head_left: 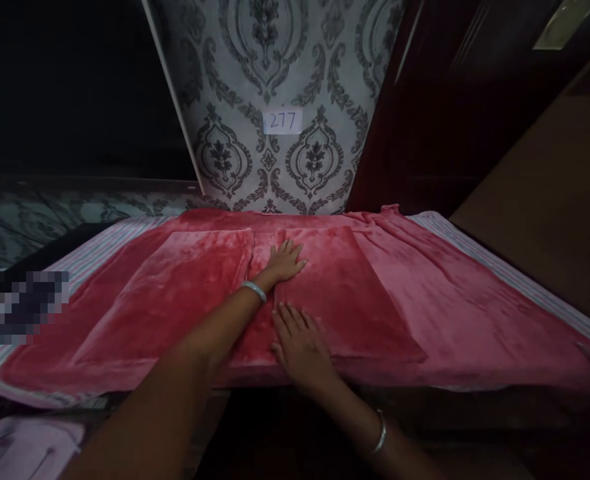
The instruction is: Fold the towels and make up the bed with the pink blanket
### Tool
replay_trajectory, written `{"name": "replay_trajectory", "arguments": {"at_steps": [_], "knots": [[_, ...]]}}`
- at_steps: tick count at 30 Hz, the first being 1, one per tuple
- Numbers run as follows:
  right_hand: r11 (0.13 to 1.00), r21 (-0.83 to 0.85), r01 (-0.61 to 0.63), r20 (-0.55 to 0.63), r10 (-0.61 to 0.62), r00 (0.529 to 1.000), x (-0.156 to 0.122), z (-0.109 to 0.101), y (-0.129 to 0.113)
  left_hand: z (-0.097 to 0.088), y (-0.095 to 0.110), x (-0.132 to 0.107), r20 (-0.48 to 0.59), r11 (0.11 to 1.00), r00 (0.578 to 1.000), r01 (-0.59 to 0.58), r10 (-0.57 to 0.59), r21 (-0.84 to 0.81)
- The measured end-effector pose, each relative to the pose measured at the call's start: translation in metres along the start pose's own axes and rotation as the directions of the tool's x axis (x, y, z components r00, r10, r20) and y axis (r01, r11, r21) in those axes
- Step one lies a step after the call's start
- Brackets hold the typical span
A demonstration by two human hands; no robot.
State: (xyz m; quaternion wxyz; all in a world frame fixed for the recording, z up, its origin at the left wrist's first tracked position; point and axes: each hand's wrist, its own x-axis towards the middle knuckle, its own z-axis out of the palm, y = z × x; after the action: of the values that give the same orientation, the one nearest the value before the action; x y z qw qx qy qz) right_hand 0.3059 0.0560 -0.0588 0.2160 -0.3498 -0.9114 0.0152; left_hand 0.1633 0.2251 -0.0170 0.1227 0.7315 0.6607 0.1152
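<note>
A red plush blanket (439, 293) is spread across the table. Two flat, folded-looking rectangular plush panels of the same red lie on it, a left panel (169, 300) and a right panel (349, 293), with a narrow gap between them. My left hand (285, 261) rests flat, fingers spread, on the far part of the right panel near its left edge. Nearer to me, my right hand (303, 347) lies palm down along the same edge, fingers stretched out. Neither hand grips anything. Whether the panels are joined to the blanket, I cannot tell.
A striped cloth (99, 250) shows beneath the blanket at both sides. Behind stands a patterned wall with a paper label (283, 121) reading 277. A dark screen (75, 93) is at left, a large cardboard piece (549, 193) at right. A pink object (35, 450) sits low left.
</note>
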Motion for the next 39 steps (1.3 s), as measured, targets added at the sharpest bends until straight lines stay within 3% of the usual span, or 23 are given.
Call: {"name": "replay_trajectory", "arguments": {"at_steps": [5,9,12,16,19,21,24,27,30,32,35,39], "knots": [[0.998,0.025,-0.065,0.045,0.064,0.997,0.000,-0.005,-0.002,-0.017,-0.003,0.006,0.078,0.999,0.997,-0.016,0.018,-0.031],[0.990,0.122,-0.069,0.123,0.054,0.991,0.005,-0.024,0.001,-0.042,-0.007,-0.004,0.092,0.989,0.991,-0.087,0.098,-0.116],[0.982,0.171,-0.086,0.156,0.059,0.986,0.013,-0.045,0.010,-0.061,-0.020,-0.037,0.047,0.979,0.990,-0.125,0.134,-0.159],[0.986,0.125,-0.110,0.135,0.093,0.987,0.019,-0.052,0.019,-0.075,-0.047,-0.115,-0.125,0.990,0.986,-0.123,0.113,-0.071],[0.992,0.109,-0.071,0.218,0.046,0.975,0.014,-0.038,0.017,-0.063,-0.063,-0.177,-0.267,0.996,0.963,0.039,-0.015,0.084],[0.993,0.102,-0.058,0.263,0.030,0.964,0.008,-0.029,0.013,-0.044,-0.067,-0.206,-0.258,0.982,0.963,0.118,-0.077,0.149],[0.992,0.095,-0.077,0.304,0.045,0.952,0.005,-0.030,0.010,-0.016,-0.063,-0.224,-0.220,0.972,0.968,0.157,-0.116,0.175],[0.986,0.158,-0.049,0.338,-0.008,0.941,0.016,-0.044,0.014,-0.008,-0.055,-0.227,-0.261,0.978,0.960,0.147,-0.105,0.148],[0.948,0.319,-0.001,0.244,-0.081,0.966,0.047,-0.052,0.024,-0.012,-0.051,-0.236,-0.292,0.991,0.955,0.083,-0.050,0.102],[0.900,0.436,-0.020,0.178,-0.064,0.982,0.078,-0.047,0.031,-0.013,-0.050,-0.252,-0.301,0.996,0.954,0.023,0.004,0.086],[0.799,0.571,-0.188,0.208,0.080,0.975,0.132,-0.027,0.037,-0.005,-0.052,-0.277,-0.348,0.990,0.933,-0.043,0.087,0.131],[0.657,0.629,-0.415,0.293,0.295,0.910,0.191,0.003,0.033,0.011,-0.061,-0.294,-0.434,0.967,0.882,-0.080,0.182,0.242]]}}
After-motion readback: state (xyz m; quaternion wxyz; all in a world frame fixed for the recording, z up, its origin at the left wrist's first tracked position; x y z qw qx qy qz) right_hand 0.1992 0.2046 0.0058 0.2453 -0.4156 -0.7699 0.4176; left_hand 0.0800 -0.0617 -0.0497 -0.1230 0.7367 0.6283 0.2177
